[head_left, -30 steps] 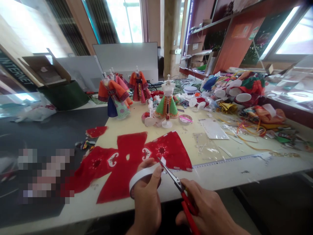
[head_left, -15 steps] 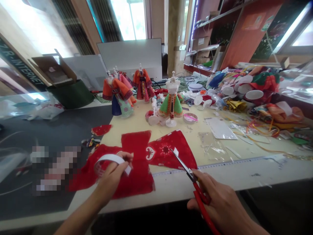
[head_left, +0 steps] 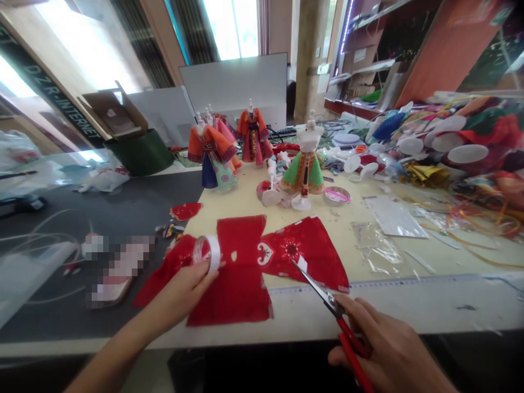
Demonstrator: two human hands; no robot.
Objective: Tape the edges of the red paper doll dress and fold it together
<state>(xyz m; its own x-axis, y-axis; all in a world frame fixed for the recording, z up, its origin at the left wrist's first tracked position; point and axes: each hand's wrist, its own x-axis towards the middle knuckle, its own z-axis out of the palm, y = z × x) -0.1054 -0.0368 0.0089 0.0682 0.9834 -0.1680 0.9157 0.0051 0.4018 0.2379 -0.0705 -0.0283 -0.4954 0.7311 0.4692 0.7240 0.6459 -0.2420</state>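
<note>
My left hand (head_left: 190, 286) is closed on a roll of white tape (head_left: 214, 254), held upright above the left part of the red fabric. My right hand (head_left: 379, 335) grips red-handled scissors (head_left: 329, 299), their blades pointing forward and left over a red embroidered panel (head_left: 317, 245). A small white tape piece (head_left: 302, 264) shows at the blade tips and seems to cling there. Left of that panel lies a plain red cloth piece (head_left: 241, 286) with a small hole. A white heart-shaped motif (head_left: 264, 254) sits at the panel's narrow end.
Dressed doll forms stand at the back, one in a green skirt (head_left: 301, 174). A ruler (head_left: 380, 281) runs along the table's front. Clear plastic bags (head_left: 374, 245) and ribbons lie to the right. A phone (head_left: 125, 273) rests on the dark mat at left.
The view has shifted left. My left hand has turned the tape roll more upright and drawn back from the plain cloth. The scissors' tips and white piece have come slightly nearer me.
</note>
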